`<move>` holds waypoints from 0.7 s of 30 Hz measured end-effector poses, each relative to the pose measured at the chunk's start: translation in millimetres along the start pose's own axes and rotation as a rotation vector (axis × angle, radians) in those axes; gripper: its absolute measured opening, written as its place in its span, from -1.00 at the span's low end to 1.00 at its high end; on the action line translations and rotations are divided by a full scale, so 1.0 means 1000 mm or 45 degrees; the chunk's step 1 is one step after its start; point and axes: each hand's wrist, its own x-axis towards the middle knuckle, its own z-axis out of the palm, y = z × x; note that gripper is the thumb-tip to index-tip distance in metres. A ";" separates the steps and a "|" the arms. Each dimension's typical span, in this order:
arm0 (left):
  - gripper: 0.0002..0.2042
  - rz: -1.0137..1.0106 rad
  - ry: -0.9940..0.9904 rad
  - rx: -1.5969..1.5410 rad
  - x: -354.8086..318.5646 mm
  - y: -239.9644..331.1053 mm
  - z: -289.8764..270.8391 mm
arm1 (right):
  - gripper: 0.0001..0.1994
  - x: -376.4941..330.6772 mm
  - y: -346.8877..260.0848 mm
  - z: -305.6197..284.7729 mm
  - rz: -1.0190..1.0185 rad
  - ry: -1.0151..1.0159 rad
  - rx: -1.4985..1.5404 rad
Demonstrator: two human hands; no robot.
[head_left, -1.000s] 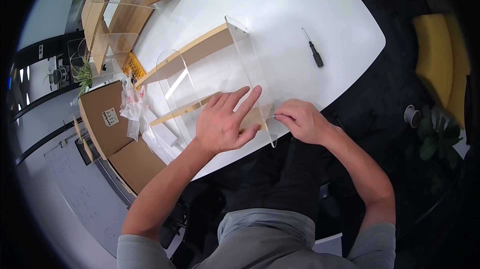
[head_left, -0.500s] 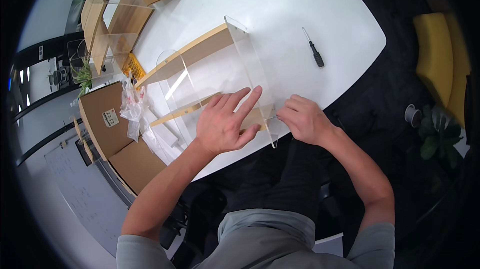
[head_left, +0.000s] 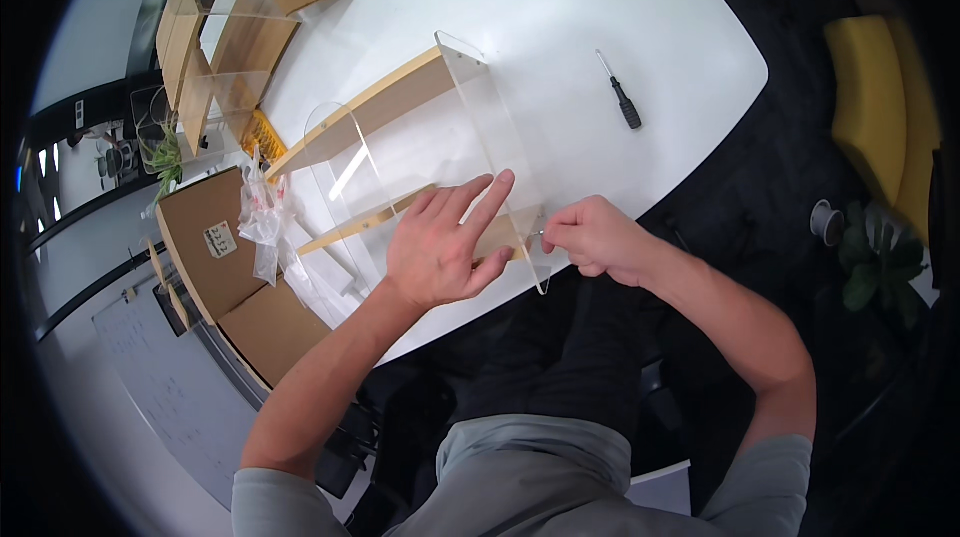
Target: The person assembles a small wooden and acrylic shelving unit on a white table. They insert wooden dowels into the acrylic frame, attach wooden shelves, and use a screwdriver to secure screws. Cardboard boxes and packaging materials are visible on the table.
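A person's left hand (head_left: 445, 247) lies flat on a wooden shelf board (head_left: 420, 209) while the right hand (head_left: 590, 237) pinches a small screw (head_left: 540, 233) against the clear panel (head_left: 500, 152) just beside it.

table (head_left: 560, 27): white | shelf boards (head_left: 385, 107): pale wood | side panels (head_left: 490, 137): clear | screwdriver (head_left: 622, 102): black handle | chair (head_left: 880, 117): yellow
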 end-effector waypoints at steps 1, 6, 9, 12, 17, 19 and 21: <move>-0.18 -0.003 -0.009 0.000 0.001 0.000 -0.001 | -0.79 -0.001 -0.006 -0.002 0.077 -0.009 0.080; -0.19 -0.007 -0.010 -0.006 0.002 0.001 -0.001 | -0.78 -0.011 -0.023 0.003 0.018 0.120 -0.328; -0.19 0.001 0.003 -0.008 0.004 0.000 -0.003 | -0.79 -0.008 0.002 -0.011 -0.607 0.378 -0.703; -0.16 0.006 0.020 0.001 0.003 0.001 -0.003 | -0.84 -0.017 0.003 -0.010 -0.602 0.362 -0.883; -0.15 0.026 0.028 -0.005 0.004 0.000 -0.001 | -0.94 -0.007 0.017 -0.007 -1.195 0.421 -1.375; -0.15 0.020 0.019 -0.001 0.004 0.000 -0.001 | -0.97 -0.005 0.017 -0.006 -1.246 0.435 -1.490; -0.13 0.032 0.015 -0.004 0.004 0.000 -0.002 | -0.98 -0.001 0.019 -0.006 -1.269 0.468 -1.543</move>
